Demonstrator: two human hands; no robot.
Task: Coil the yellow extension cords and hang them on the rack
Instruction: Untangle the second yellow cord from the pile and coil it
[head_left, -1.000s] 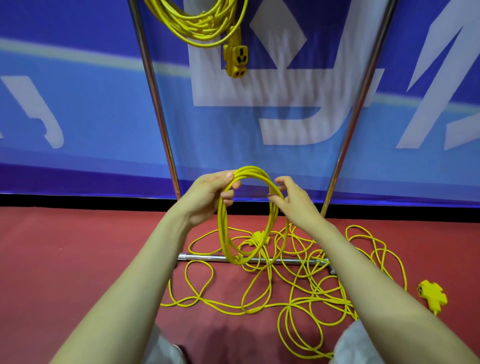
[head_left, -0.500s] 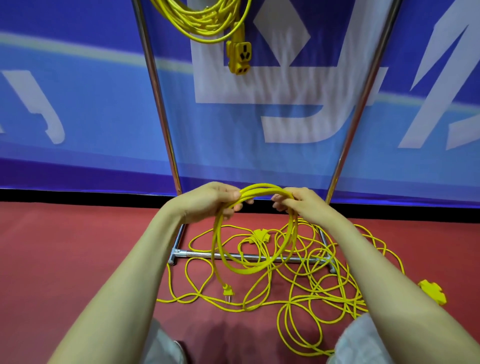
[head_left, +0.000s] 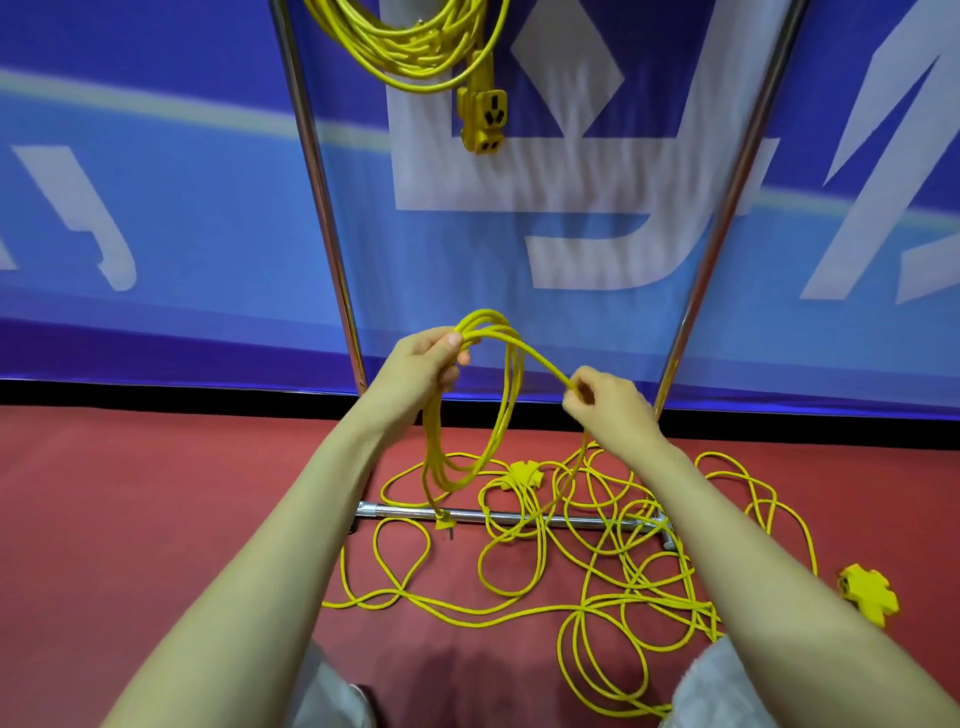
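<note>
My left hand (head_left: 423, 371) grips the top of a small coil of yellow extension cord (head_left: 496, 415) whose loops hang down to the rack's bottom bar; its plug (head_left: 443, 521) dangles at the bar. My right hand (head_left: 605, 402) pinches one strand of the same cord to the right of the coil, and the strand runs down into a loose tangle of yellow cord (head_left: 613, 551) on the red floor. A finished yellow coil (head_left: 410, 47) with its socket block (head_left: 484, 122) hangs from the top of the metal rack (head_left: 317, 208).
The rack's two chrome uprights and bottom bar (head_left: 519, 517) stand before a blue banner wall. Yellow multi-way sockets lie on the floor at the middle (head_left: 521, 475) and at the far right (head_left: 870, 597). My knees show at the bottom edge.
My right hand has left the top of the coil and moved right and down, pulling out one strand. The left hand has lifted the coil slightly; the plug hangs higher, at the bar.
</note>
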